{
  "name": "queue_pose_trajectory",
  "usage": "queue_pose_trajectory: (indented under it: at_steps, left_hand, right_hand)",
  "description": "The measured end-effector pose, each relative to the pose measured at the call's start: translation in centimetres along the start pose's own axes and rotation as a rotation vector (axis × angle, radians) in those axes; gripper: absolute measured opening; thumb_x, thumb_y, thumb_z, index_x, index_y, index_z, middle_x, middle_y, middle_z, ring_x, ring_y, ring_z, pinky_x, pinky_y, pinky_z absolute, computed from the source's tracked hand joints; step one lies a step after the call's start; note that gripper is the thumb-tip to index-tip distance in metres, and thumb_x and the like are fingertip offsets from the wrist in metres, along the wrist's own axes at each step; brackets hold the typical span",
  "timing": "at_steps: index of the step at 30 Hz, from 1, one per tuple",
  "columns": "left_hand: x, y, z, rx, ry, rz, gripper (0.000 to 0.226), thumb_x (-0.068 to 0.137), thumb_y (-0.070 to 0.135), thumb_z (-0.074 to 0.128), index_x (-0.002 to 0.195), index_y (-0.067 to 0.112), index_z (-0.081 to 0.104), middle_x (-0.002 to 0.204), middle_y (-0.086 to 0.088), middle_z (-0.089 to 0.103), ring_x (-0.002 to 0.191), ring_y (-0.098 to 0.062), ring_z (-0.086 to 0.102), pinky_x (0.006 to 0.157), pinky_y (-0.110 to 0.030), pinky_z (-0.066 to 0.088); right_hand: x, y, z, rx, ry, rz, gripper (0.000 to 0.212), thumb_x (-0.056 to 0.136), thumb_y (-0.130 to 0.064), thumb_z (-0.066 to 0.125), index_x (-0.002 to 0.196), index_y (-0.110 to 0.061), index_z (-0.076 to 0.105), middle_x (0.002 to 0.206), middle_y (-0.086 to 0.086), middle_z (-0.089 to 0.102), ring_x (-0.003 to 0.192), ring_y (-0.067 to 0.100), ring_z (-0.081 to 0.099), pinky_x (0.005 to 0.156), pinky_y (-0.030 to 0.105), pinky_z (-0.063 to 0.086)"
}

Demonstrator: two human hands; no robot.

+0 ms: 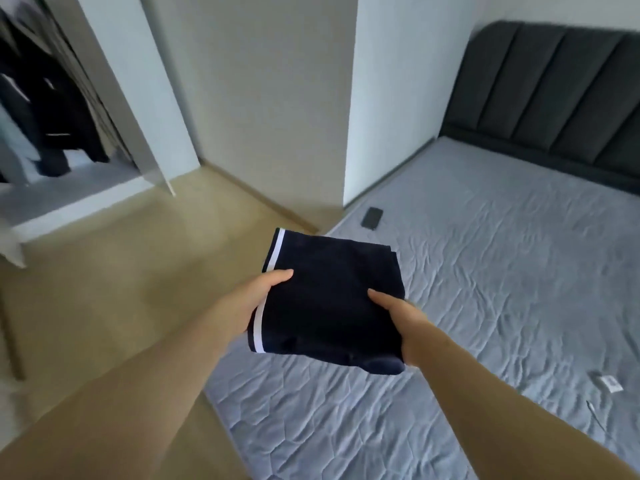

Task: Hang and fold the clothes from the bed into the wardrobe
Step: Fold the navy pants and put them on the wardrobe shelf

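The left hand [256, 299] grips one side of a folded navy garment [325, 299], thumb laid flat on top and fingers hidden beneath. The right hand [398, 320] holds the opposite side the same way, thumb over and fingers under. Between them the bundle sits level in the air above the near corner of the bed [502, 271], touching nothing else.

It looks soft and light. The near corner droops past the right palm, so the fabric will probably sag or unfold if left unsupported. I'd say the hold belongs under the two side edges, as now, with the fingers spread wide below.

By my count there is one folded garment, edged by one white stripe on its left side, and two hands on it. On the mattress lie one dark phone [372, 218] and one small white slip [611, 382]. The open wardrobe [69, 199] stands well apart to the left, with dark hanging clothes [52, 109] too blurred to number.
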State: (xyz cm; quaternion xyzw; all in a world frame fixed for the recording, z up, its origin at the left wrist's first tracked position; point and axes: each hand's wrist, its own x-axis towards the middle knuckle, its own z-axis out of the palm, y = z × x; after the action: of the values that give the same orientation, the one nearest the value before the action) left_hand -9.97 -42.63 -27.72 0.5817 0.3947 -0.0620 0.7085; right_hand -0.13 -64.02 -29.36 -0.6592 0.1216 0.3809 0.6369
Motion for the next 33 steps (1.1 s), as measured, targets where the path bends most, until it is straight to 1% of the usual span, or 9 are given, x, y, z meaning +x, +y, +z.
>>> queue_pose_trajectory:
  at_steps: [5, 7, 10, 14, 19, 23, 25, 29, 33]
  left_hand:
    - [-5.6, 6.7, -6.5, 0.027, 0.168, 0.11, 0.028, 0.078, 0.04, 0.071, 0.093, 0.016, 0.069, 0.076, -0.003, 0.074, 0.064, -0.02, 0.071, 0.054, -0.026, 0.05]
    - [-7.4, 8.6, -9.8, 0.018, 0.238, 0.151, 0.028, 0.078, 0.038, 0.072, 0.093, 0.014, 0.069, 0.076, -0.005, 0.074, 0.065, -0.022, 0.071, 0.054, -0.027, 0.05]
    - [-9.4, 10.9, -15.0, -0.012, 0.322, 0.21, 0.03, 0.078, 0.037, 0.071, 0.096, 0.013, 0.067, 0.088, -0.009, 0.073, 0.079, -0.028, 0.069, 0.065, -0.033, 0.052]
    - [-11.3, 13.3, -23.4, -0.074, 0.403, 0.306, 0.028, 0.079, 0.034, 0.071, 0.097, 0.013, 0.067, 0.092, -0.01, 0.072, 0.084, -0.03, 0.069, 0.073, -0.036, 0.053]
    - [-13.1, 15.9, -34.3, -0.147, 0.507, 0.362, 0.027, 0.078, 0.034, 0.073, 0.093, 0.013, 0.066, 0.09, -0.01, 0.071, 0.082, -0.028, 0.068, 0.066, -0.034, 0.052]
    - [-14.2, 18.0, -43.6, -0.193, 0.558, 0.388, 0.035, 0.077, 0.032, 0.074, 0.103, 0.01, 0.065, 0.096, -0.014, 0.071, 0.085, -0.03, 0.068, 0.072, -0.036, 0.054]
    - [-14.2, 19.1, -47.7, -0.197, 0.585, 0.398, 0.035, 0.077, 0.033, 0.074, 0.102, 0.01, 0.065, 0.093, -0.013, 0.071, 0.082, -0.029, 0.069, 0.067, -0.035, 0.054]
    - [-13.0, 21.0, -53.8, -0.218, 0.632, 0.402, 0.029, 0.076, 0.032, 0.074, 0.092, 0.011, 0.063, 0.074, -0.008, 0.072, 0.063, -0.023, 0.07, 0.048, -0.028, 0.051]
    - [-10.0, 22.9, -58.8, -0.241, 0.659, 0.384, 0.036, 0.076, 0.033, 0.074, 0.101, 0.01, 0.062, 0.089, -0.011, 0.07, 0.077, -0.027, 0.067, 0.056, -0.032, 0.05]
  right_hand:
    - [-2.7, -6.4, 7.7, -0.107, -0.141, -0.162, 0.031, 0.078, -0.032, 0.073, 0.097, -0.011, 0.059, 0.097, 0.015, 0.067, 0.088, 0.033, 0.064, 0.074, 0.041, 0.055]
    - [-3.6, -8.6, 11.5, -0.156, -0.195, -0.214, 0.035, 0.079, -0.031, 0.073, 0.102, -0.009, 0.059, 0.1, 0.015, 0.066, 0.091, 0.034, 0.064, 0.08, 0.043, 0.054]
    - [-4.7, -11.2, 17.6, -0.222, -0.266, -0.274, 0.04, 0.08, -0.03, 0.071, 0.108, -0.006, 0.057, 0.105, 0.017, 0.065, 0.096, 0.037, 0.062, 0.087, 0.048, 0.052]
    - [-5.8, -13.8, 26.9, -0.279, -0.379, -0.351, 0.026, 0.083, -0.027, 0.069, 0.098, -0.009, 0.057, 0.096, 0.013, 0.066, 0.085, 0.031, 0.063, 0.063, 0.036, 0.052]
    - [-6.5, -16.0, 39.5, -0.309, -0.496, -0.404, 0.019, 0.083, -0.026, 0.069, 0.091, -0.011, 0.06, 0.091, 0.011, 0.068, 0.082, 0.029, 0.065, 0.059, 0.032, 0.05]
    - [-6.7, -16.8, 49.8, -0.307, -0.58, -0.421, 0.018, 0.082, -0.024, 0.069, 0.09, -0.01, 0.06, 0.089, 0.01, 0.068, 0.079, 0.027, 0.065, 0.056, 0.03, 0.048]
    - [-6.4, -17.3, 54.3, -0.302, -0.613, -0.422, 0.02, 0.082, -0.024, 0.069, 0.092, -0.01, 0.061, 0.092, 0.01, 0.068, 0.081, 0.027, 0.065, 0.058, 0.031, 0.049]
    - [-4.6, -18.4, 61.5, -0.305, -0.658, -0.411, 0.026, 0.082, -0.025, 0.07, 0.101, -0.009, 0.061, 0.096, 0.011, 0.069, 0.084, 0.028, 0.066, 0.064, 0.034, 0.052]
    - [-1.5, -20.2, 67.7, -0.337, -0.679, -0.413, 0.039, 0.081, -0.027, 0.071, 0.113, -0.008, 0.059, 0.105, 0.013, 0.067, 0.093, 0.032, 0.065, 0.083, 0.042, 0.052]
